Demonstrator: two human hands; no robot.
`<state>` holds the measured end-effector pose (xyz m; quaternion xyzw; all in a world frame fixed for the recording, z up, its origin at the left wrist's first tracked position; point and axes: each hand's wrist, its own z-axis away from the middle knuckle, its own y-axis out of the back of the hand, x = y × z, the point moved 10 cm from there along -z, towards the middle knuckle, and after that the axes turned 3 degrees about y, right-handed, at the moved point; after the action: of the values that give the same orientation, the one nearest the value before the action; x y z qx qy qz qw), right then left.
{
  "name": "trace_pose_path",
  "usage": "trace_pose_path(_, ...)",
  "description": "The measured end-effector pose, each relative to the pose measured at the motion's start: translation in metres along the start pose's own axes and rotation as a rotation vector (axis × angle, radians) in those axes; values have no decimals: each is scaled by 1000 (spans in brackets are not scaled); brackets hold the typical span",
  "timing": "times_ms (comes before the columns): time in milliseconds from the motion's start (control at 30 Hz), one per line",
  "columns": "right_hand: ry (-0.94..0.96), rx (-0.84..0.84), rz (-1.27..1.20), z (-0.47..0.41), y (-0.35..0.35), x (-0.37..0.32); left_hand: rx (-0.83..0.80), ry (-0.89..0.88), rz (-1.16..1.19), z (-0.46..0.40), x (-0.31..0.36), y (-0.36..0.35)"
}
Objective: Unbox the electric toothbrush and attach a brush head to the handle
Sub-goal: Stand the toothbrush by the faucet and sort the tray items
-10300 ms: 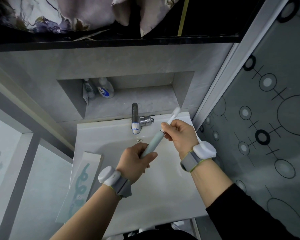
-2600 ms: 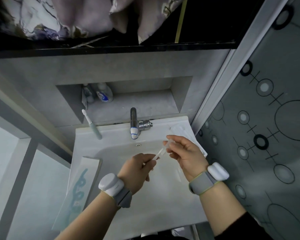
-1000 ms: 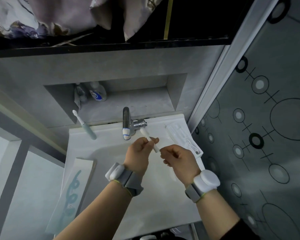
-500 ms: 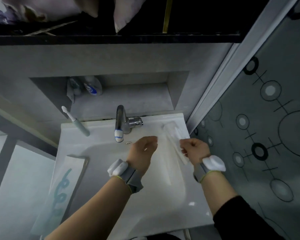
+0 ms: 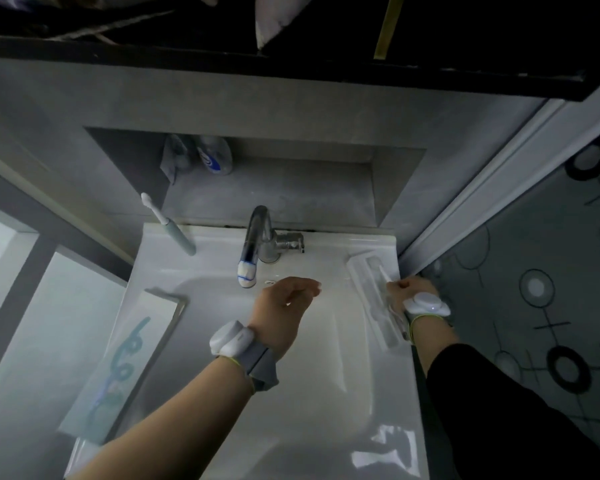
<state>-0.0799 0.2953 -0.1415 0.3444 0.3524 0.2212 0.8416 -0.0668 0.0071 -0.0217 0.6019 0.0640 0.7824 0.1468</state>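
Here the left hand (image 5: 284, 299) hangs over the white sink (image 5: 291, 393) basin, just below the tap (image 5: 257, 237), with its fingers loosely curled and nothing in them. The right hand (image 5: 407, 289) is at the sink's right rim, its fingers closed in a pinch round the stem of a white brush head (image 5: 383, 273), which points up and to the left over a clear plastic tray (image 5: 378, 306). That tray lies lengthwise along the right rim, tilted a little, and the right hand touches its outer edge. Both wrists carry white devices on grey bands, and a black sleeve covers the right forearm. The electric toothbrush (image 5: 174, 230), a pale green handle with a white brush head fitted on it, is well apart from both hands at the sink's back left corner, leaning toward the wall with its bristles uppermost. On the left rim lies a long flat box (image 5: 125, 362) printed with a teal looping figure; it overhangs the rim's near end. Behind the tap, a recessed niche (image 5: 291, 188) in the grey wall holds two bottles (image 5: 215, 157) side by side at its left end; one bears a blue and white label. To the right stands a frosted panel (image 5: 534, 289) patterned with circles and lines.
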Motion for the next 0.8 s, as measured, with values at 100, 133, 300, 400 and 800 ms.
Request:
trace_pose_path(100, -6, -18, 33, -4, -3, 0, -1, 45, 23, -2, -7, 0)
trace_pose_path(133, -6, -28, 43, -5, -4, 1, 0, 52, 24, -2, -9, 0)
trace_pose_path(300, -20, -23, -17, -6, -6, 6, -10, 74, 28, -1, -15, -4)
trace_pose_path(400, -43, -32, -111, -1, -8, 11, -20, 84, 33, 2, -18, -5)
trace_pose_path(800, 155, 62, -611, 84, -32, -52, -82, 86, 89, 18, -40, 13)
